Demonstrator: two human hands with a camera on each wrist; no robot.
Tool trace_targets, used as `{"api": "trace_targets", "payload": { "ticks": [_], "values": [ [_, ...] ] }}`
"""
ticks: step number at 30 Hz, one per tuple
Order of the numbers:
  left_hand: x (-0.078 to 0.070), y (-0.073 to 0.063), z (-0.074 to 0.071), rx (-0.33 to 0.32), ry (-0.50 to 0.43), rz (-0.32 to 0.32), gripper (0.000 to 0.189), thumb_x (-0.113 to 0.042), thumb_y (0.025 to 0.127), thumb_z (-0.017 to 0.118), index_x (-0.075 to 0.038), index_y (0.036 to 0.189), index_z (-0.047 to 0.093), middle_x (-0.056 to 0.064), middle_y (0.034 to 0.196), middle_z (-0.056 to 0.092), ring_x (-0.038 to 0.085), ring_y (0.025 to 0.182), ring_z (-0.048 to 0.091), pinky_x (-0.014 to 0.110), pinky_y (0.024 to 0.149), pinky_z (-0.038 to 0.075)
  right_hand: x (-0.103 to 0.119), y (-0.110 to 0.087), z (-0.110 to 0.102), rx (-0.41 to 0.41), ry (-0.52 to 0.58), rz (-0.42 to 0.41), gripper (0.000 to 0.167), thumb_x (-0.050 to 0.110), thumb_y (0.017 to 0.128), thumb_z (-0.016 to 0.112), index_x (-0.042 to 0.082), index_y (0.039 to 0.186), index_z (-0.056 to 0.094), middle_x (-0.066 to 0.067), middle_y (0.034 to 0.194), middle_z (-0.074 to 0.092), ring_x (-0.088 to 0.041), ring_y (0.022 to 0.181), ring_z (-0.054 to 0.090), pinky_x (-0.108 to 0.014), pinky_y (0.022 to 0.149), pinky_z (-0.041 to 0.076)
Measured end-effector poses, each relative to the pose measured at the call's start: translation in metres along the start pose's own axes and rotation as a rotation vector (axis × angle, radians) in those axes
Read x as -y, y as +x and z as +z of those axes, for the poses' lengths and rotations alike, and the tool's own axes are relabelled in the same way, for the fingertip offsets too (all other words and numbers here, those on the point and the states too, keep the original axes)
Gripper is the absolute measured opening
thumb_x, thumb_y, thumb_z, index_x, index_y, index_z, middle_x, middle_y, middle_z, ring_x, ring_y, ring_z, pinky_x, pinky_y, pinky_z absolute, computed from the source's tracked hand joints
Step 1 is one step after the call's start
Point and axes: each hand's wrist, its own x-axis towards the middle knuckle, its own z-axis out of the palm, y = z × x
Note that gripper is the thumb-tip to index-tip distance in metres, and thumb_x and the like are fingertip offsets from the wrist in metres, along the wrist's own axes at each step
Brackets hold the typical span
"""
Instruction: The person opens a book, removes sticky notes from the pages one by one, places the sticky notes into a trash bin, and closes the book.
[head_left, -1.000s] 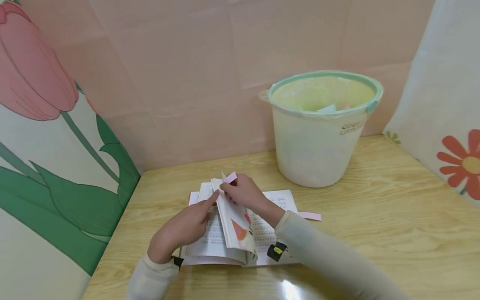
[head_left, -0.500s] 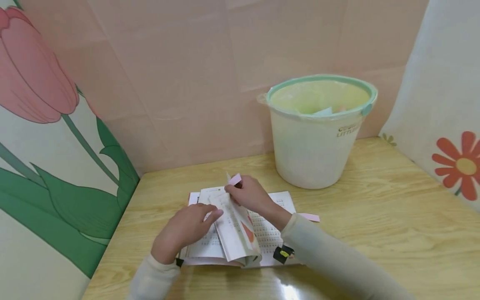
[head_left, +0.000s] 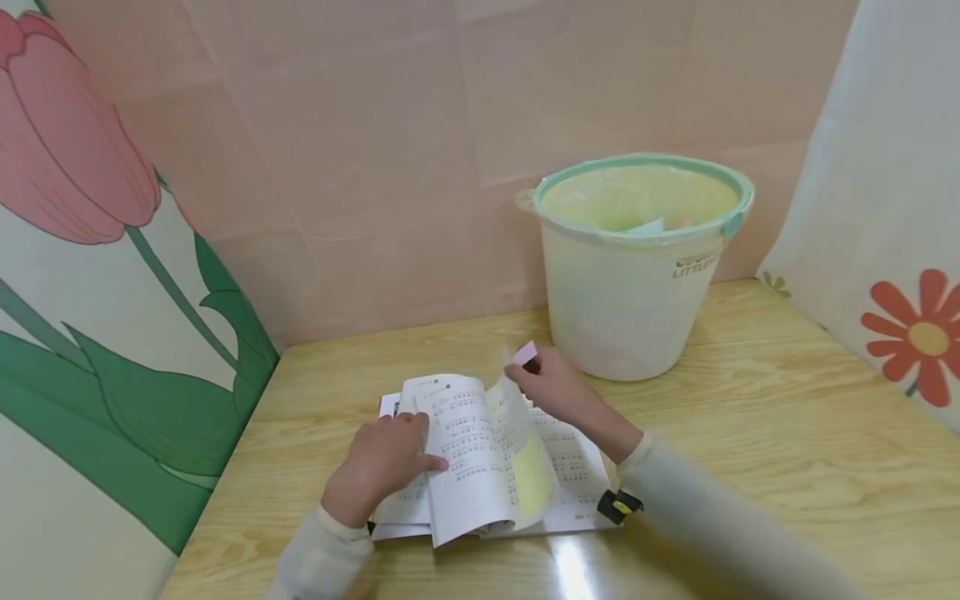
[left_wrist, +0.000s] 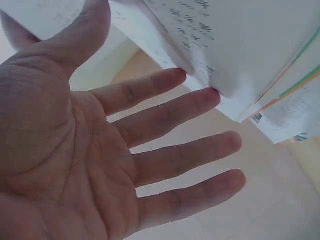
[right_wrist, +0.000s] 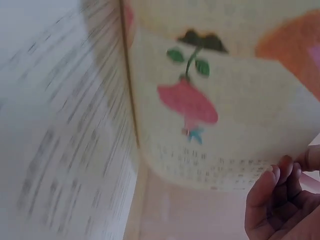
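Observation:
An open book [head_left: 461,450] with printed text lies on the table, its pages fanned up. My right hand [head_left: 558,387] pinches the top corner of a raised page [head_left: 517,433]. A pink paper strip [head_left: 527,353] sticks up at those fingertips. In the right wrist view, the turned page [right_wrist: 185,150] carries a pink flower drawing, and its corner is between thumb and fingers. My left hand [head_left: 382,458] rests at the book's left pages. In the left wrist view its fingers [left_wrist: 170,112] are straight and spread, two fingertips right at the page edges.
A white bucket [head_left: 618,300] with a green rim and a clear liner stands behind the book to the right, paper scraps [head_left: 648,227] inside. The wooden table [head_left: 750,400] meets a pink wall covering [head_left: 360,167] at the back. Flower-printed panels flank both sides.
My right hand has moved right, drawing the page over with it and leaving a text page facing up on the left. My left hand has slid slightly down and right, off the page top.

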Motion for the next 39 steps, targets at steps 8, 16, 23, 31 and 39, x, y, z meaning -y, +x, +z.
{"api": "trace_targets", "payload": {
  "ticks": [8,16,23,31,39],
  "values": [
    [-0.005,-0.004,0.008,0.012,0.025,-0.012,0.064,-0.052,0.080,0.075,-0.007,0.123,0.062,0.014,0.119,0.069,0.034,0.107,0.063,0.058,0.091,0.048,-0.045,-0.013,-0.036,-0.056,-0.166,-0.034,0.022,0.028,0.096,0.061,0.006,0.094,0.062,-0.007,0.076,0.059,-0.019,0.065,0.053,-0.029,0.056,0.043],
    [-0.010,-0.005,0.018,-0.008,0.063,-0.002,0.069,-0.051,0.079,0.075,-0.009,0.131,0.058,0.014,0.123,0.068,0.034,0.110,0.063,0.056,0.091,0.048,-0.082,-0.023,-0.049,0.007,-0.451,-0.031,0.018,0.027,0.092,0.065,0.010,0.087,0.065,-0.002,0.077,0.063,-0.015,0.068,0.053,-0.029,0.060,0.042],
    [-0.012,-0.008,0.020,-0.094,0.018,0.080,0.073,-0.034,0.078,0.080,-0.015,0.142,0.052,0.015,0.138,0.059,0.043,0.127,0.054,0.058,0.096,0.048,-0.082,-0.026,-0.059,0.095,-0.771,-0.045,0.038,0.034,0.090,0.069,0.005,0.114,0.062,-0.010,0.102,0.069,-0.025,0.086,0.065,-0.041,0.071,0.053],
    [-0.015,-0.003,0.014,-0.051,-0.112,0.198,0.071,-0.003,0.086,0.073,-0.027,0.148,0.049,0.022,0.154,0.041,0.039,0.138,0.046,0.049,0.098,0.051,-0.047,-0.048,-0.055,0.506,-0.762,-0.186,0.068,0.042,0.081,0.080,0.020,0.139,0.054,-0.009,0.150,0.046,-0.037,0.139,0.041,-0.058,0.111,0.038],
    [-0.026,-0.004,0.014,-0.004,-0.040,0.197,0.061,-0.003,0.092,0.065,-0.033,0.143,0.054,0.023,0.126,0.057,0.028,0.086,0.060,0.036,0.062,0.049,-0.038,-0.071,-0.030,0.615,-0.782,-0.178,0.079,0.037,0.073,0.088,0.022,0.140,0.051,-0.009,0.154,0.042,-0.033,0.140,0.042,-0.051,0.106,0.045]
  ]
}}
